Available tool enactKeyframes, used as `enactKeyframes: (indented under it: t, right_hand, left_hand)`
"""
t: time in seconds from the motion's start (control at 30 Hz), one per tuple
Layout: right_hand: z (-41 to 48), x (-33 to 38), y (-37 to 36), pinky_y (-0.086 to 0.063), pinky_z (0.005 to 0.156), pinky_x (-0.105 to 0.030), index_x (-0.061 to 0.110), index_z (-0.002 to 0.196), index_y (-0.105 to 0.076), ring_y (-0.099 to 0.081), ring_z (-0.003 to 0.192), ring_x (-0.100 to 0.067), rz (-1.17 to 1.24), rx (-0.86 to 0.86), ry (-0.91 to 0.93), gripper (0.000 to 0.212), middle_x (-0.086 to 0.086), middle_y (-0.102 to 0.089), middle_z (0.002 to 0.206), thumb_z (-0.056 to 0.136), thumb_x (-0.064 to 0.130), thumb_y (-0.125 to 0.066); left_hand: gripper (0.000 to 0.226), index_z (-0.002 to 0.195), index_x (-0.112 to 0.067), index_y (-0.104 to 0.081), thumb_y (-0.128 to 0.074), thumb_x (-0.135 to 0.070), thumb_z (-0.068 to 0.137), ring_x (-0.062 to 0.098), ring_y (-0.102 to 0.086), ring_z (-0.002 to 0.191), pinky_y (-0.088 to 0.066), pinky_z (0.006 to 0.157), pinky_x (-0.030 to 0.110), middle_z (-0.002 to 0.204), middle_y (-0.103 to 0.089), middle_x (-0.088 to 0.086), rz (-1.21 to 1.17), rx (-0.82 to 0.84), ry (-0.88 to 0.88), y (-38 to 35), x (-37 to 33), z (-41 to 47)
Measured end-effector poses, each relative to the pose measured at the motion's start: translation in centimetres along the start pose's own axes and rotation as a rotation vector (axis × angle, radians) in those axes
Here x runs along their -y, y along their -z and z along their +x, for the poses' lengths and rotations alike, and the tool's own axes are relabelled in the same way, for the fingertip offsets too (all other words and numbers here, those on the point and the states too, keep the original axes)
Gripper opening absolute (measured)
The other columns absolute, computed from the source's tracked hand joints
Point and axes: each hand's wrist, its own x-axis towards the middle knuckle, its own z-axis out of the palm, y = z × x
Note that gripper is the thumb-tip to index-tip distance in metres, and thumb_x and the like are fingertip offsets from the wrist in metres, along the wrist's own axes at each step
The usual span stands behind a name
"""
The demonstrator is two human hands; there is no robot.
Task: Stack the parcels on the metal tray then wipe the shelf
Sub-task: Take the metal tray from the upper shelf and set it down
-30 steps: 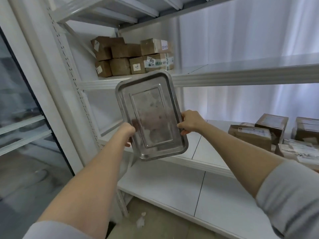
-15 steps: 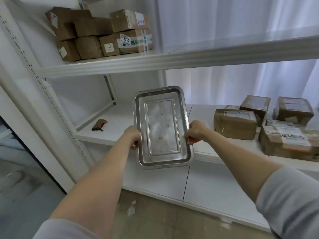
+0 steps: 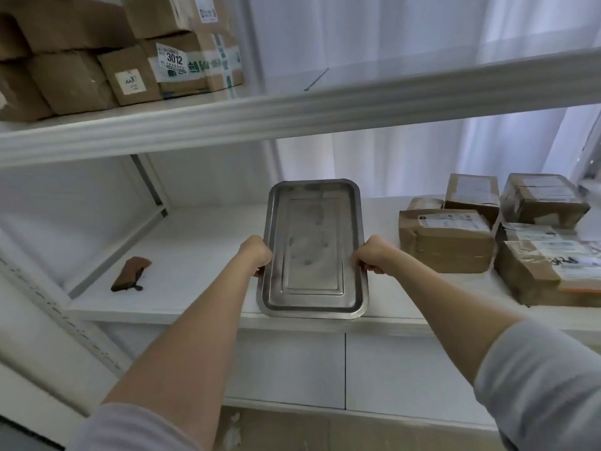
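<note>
A rectangular metal tray (image 3: 313,249) lies lengthwise over the middle shelf (image 3: 201,252), its near end just past the front edge. My left hand (image 3: 257,253) grips its left rim and my right hand (image 3: 374,253) grips its right rim. Several brown cardboard parcels (image 3: 445,240) stand on the same shelf to the right of the tray. A brown cloth (image 3: 130,273) lies on the shelf at the left.
The upper shelf (image 3: 292,109) carries several more brown parcels (image 3: 130,60) at its left. A white upright (image 3: 153,187) stands at the back left. A lower shelf (image 3: 292,362) sits beneath, and pale curtains hang behind.
Both hands have carried the tray from upright in front of the upper shelf down and flat over the middle shelf. The view has moved closer to the shelf.
</note>
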Motion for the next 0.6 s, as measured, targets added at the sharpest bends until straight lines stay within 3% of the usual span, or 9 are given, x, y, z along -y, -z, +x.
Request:
enactKeyframes:
  t: [0.17, 0.33, 0.6]
  right_hand:
    - [3.2, 0.9, -0.8, -0.032, 0.038, -0.02, 0.005, 0.076, -0.051, -0.037, 0.048, -0.015, 0.153, 0.0, -0.062, 0.012, -0.009, -0.046, 0.068, 0.086, 0.009, -0.056]
    - [5.1, 1.0, -1.4, -0.03, 0.037, -0.018, 0.008, 0.083, -0.052, -0.034, 0.045, -0.012, 0.327, 0.017, -0.109, 0.013, -0.008, -0.045, 0.065, 0.09, 0.017, -0.057]
    - [6.1, 1.0, -2.2, -0.044, 0.041, -0.017, 0.001, 0.08, -0.056, -0.047, 0.042, -0.013, 0.601, -0.017, -0.173, 0.014, -0.013, -0.055, 0.06, 0.092, 0.005, -0.055]
  left_hand:
    - [0.029, 0.11, 0.0, -0.06, -0.041, -0.002, 0.088, 0.038, -0.064, 0.091, -0.059, 0.077, 0.047, 0.108, -0.064, 0.021, 0.104, 0.03, -0.047, 0.4, -0.2, 3.6]
    - [0.032, 0.114, -0.003, -0.06, -0.038, -0.004, 0.091, 0.037, -0.059, 0.105, -0.05, 0.083, 0.036, 0.114, -0.062, 0.018, 0.267, -0.004, -0.164, 0.3, -0.9, 6.4]
    - [0.038, 0.122, -0.007, -0.059, -0.041, -0.001, 0.089, 0.035, -0.055, 0.114, -0.045, 0.092, 0.036, 0.122, -0.061, 0.017, 0.271, -0.124, -0.26, -0.1, -2.8, 9.9]
